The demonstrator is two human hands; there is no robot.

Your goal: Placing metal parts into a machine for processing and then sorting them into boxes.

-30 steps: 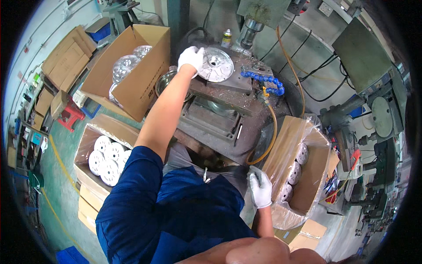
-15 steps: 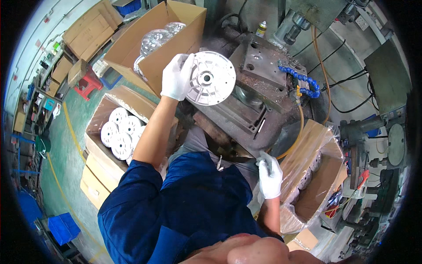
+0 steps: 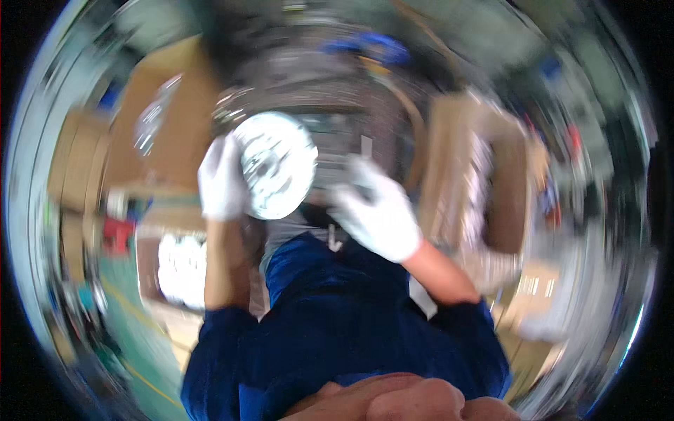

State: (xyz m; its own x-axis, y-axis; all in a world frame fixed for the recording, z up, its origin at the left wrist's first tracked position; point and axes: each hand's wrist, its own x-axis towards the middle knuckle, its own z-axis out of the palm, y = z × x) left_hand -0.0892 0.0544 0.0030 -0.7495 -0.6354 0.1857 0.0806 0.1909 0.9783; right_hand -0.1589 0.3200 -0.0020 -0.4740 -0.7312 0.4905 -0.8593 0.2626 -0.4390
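My gloved left hand [image 3: 223, 179] grips a round silvery metal disc [image 3: 279, 168] by its left edge. A hole shows near the disc's middle, and the face is smeared by motion. My gloved right hand [image 3: 379, 210] is over the near edge of the machine bed, right of the disc and apart from it. A small pale strip [image 3: 366, 146] shows just beyond its fingertips; whether the hand touches it I cannot tell. Blur hides how the right fingers are set.
An open carton [image 3: 165, 119] stands at the far left. Below it is another carton with several white-looking discs [image 3: 182, 270]. On the right, a plastic-lined carton [image 3: 509, 189] also holds discs. A blue segmented hose [image 3: 368, 48] lies across the machine at the back.
My view has turned and blurred. My right hand has come up and inward from beside the right carton to the machine's front. My left hand keeps the disc, now lower and further left.
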